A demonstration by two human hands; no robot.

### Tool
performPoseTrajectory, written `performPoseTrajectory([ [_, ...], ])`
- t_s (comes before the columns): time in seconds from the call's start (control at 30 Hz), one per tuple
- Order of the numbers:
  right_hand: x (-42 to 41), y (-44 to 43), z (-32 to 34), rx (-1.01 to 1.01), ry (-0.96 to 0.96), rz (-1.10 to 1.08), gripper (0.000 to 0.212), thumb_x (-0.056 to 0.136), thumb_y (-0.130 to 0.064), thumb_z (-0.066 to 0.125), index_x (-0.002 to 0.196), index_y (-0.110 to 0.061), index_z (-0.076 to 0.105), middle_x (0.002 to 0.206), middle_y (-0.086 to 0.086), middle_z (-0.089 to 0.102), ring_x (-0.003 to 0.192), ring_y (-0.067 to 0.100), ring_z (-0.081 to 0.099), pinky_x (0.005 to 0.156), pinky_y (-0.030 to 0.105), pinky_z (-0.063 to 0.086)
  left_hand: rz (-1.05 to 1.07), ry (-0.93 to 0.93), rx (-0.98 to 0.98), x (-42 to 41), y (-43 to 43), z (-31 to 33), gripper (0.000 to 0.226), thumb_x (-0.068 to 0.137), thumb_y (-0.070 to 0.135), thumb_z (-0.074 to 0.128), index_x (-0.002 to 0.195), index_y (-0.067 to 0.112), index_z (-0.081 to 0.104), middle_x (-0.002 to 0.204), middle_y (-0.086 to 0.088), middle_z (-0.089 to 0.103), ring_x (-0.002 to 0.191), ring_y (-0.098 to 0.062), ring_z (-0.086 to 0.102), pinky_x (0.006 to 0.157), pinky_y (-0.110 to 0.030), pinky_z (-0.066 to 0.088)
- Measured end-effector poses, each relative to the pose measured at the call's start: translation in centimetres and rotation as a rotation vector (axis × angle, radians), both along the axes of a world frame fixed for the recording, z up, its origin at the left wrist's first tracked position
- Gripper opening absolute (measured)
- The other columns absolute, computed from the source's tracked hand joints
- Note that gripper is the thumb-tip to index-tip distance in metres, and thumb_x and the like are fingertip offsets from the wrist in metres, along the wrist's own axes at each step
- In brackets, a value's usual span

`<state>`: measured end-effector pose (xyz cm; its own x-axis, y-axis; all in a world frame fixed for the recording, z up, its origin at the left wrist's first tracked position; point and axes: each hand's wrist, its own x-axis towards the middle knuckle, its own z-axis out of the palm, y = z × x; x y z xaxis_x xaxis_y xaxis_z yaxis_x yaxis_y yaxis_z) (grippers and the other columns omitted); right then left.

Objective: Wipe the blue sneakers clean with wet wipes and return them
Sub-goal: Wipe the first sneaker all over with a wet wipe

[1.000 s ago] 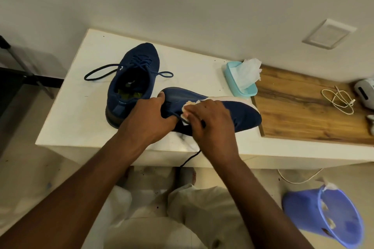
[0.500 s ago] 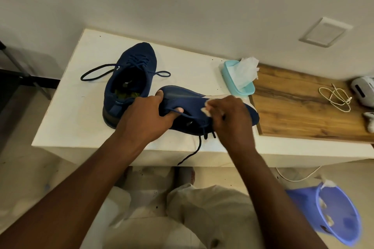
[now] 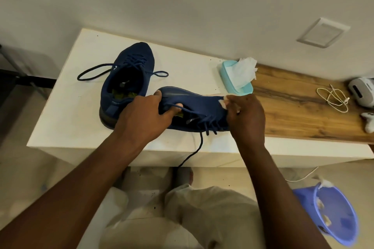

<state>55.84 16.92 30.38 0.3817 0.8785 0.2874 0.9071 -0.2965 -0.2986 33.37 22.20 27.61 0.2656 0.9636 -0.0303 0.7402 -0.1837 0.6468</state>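
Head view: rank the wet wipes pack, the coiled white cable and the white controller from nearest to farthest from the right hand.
1. Wet wipes pack, just behind the right hand, toward the wall.
2. Coiled white cable, farther right on the wooden top.
3. White controller, at the far right edge.

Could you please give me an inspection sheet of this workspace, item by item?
Surface: white table meeting a wooden top; a few dark specks.
Job's things: first sneaker stands on the table; second sneaker is held on its side; wipes box has a sheet sticking out.
Clutter: white device and small white gadget on the wooden top.
Hands: left hand grips the second sneaker's opening; right hand holds a wipe against it near the toe.
Cables: white cable coiled on the wooden top; second cable on the floor.
Surroundings: blue bin on the floor holding crumpled wipes; wall plate.
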Motion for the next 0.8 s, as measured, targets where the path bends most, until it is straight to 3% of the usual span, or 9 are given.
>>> performPoseTrajectory([
  [0.07,-1.1,0.6,-0.1,-0.054,0.030,0.018,0.019,0.097,-0.017,0.057,0.089,-0.012,0.074,0.094,0.010,0.070,0.085,0.021,0.064,0.069,0.025,0.049,0.011,0.018,0.005,0.2,0.1,0.0,0.064,0.095,0.062,0.053,0.138,0.014,0.052,0.098,-0.008,0.070,0.092,-0.026,0.067,0.079,-0.040,0.056],
  [0.13,-4.4,1.2,-0.4,-0.172,0.086,0.171,0.023,0.097,-0.018,0.054,0.079,-0.014,0.067,0.088,0.006,0.064,0.072,0.015,0.056,0.061,0.019,0.039,0.009,0.038,0.002,0.2,0.1,0.1,0.064,0.096,0.059,0.053,0.142,0.015,0.049,0.102,-0.008,0.070,0.095,-0.027,0.066,0.079,-0.039,0.053],
  [0.23,-7.0,1.5,-0.4,-0.158,0.021,0.378,0.023,0.098,-0.020,0.051,0.087,-0.013,0.070,0.088,0.005,0.061,0.073,0.019,0.054,0.064,0.028,0.041,0.007,0.043,-0.014,0.0,0.0,0.2,0.065,0.097,0.055,0.052,0.149,0.018,0.044,0.093,-0.006,0.068,0.090,-0.025,0.066,0.078,-0.039,0.054],
  [0.33,-3.2,2.4,-0.4,-0.100,-0.012,0.236,0.025,0.096,-0.021,0.050,0.086,-0.018,0.073,0.085,0.008,0.064,0.077,0.024,0.059,0.068,0.038,0.053,-0.002,0.011,0.000,0.0,-0.2,0.0,0.068,0.094,0.064,0.051,0.147,0.022,0.045,0.078,0.002,0.063,0.076,-0.021,0.067,0.075,-0.041,0.058],
  [0.43,-0.8,2.5,-0.2,-0.076,0.010,-0.018,0.028,0.098,-0.023,0.049,0.087,-0.019,0.075,0.089,0.007,0.066,0.083,0.021,0.061,0.074,0.039,0.056,0.003,-0.003,0.001,0.0,-0.2,-0.2,0.069,0.094,0.065,0.052,0.147,0.021,0.045,0.098,-0.005,0.071,0.094,-0.026,0.067,0.082,-0.040,0.056],
  [0.57,-6.3,2.1,-0.4,-0.100,0.103,0.239,0.029,0.099,-0.025,0.047,0.085,-0.018,0.071,0.085,0.002,0.061,0.071,0.012,0.055,0.065,0.025,0.045,-0.008,-0.002,0.005,0.3,-0.1,-0.1,0.068,0.095,0.058,0.055,0.150,0.020,0.042,0.105,-0.007,0.071,0.097,-0.026,0.066,0.078,-0.034,0.049],
  [0.67,-7.2,2.1,-0.4,-0.072,0.028,0.398,0.025,0.099,-0.028,0.050,0.090,-0.019,0.071,0.084,0.001,0.058,0.075,0.015,0.051,0.063,0.029,0.041,-0.017,0.000,-0.004,0.3,-0.2,-0.3,0.068,0.095,0.055,0.055,0.151,0.019,0.041,0.101,-0.007,0.070,0.091,-0.025,0.066,0.074,-0.031,0.047],
  [0.8,-1.3,1.9,-0.6,-0.049,-0.003,0.051,0.025,0.096,-0.030,0.051,0.089,-0.025,0.075,0.087,0.003,0.066,0.082,0.017,0.057,0.060,0.025,0.039,-0.026,0.015,0.017,0.5,-0.3,-0.6,0.068,0.097,0.059,0.052,0.149,0.018,0.039,0.105,-0.009,0.071,0.095,-0.028,0.068,0.078,-0.038,0.054],
])
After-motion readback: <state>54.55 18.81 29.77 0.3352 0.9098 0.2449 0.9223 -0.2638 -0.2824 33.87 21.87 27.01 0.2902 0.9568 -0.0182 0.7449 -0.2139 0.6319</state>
